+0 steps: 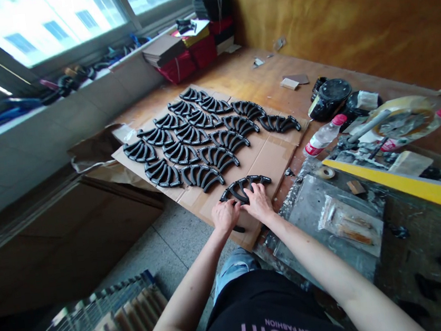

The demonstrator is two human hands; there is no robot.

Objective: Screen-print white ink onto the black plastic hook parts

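A row of black curved pieces (pixel 234 189) lies near the front edge of a flat cardboard sheet (pixel 279 156). My left hand (pixel 226 215) is at the near left of this row, its fingers curled and pinched on one of the pieces. To its right, my right hand (pixel 258 202) reaches over the same row with fingers bent down onto a piece. The thumbs come close together between the hands. Another black curved piece (pixel 239 229) shows partly below my left hand. Farther back, several fanned groups of like pieces (pixel 191 134) cover the sheet.
Right of the cardboard stand a plastic bottle (pixel 324 136), a black jar (pixel 330 99) and a yellow-edged board (pixel 405 181). A grey plate (pixel 310 224) holds a clear bag (pixel 348 222). Stacked boxes (pixel 203 50) sit at the back. A wire rack (pixel 83 330) stands lower left.
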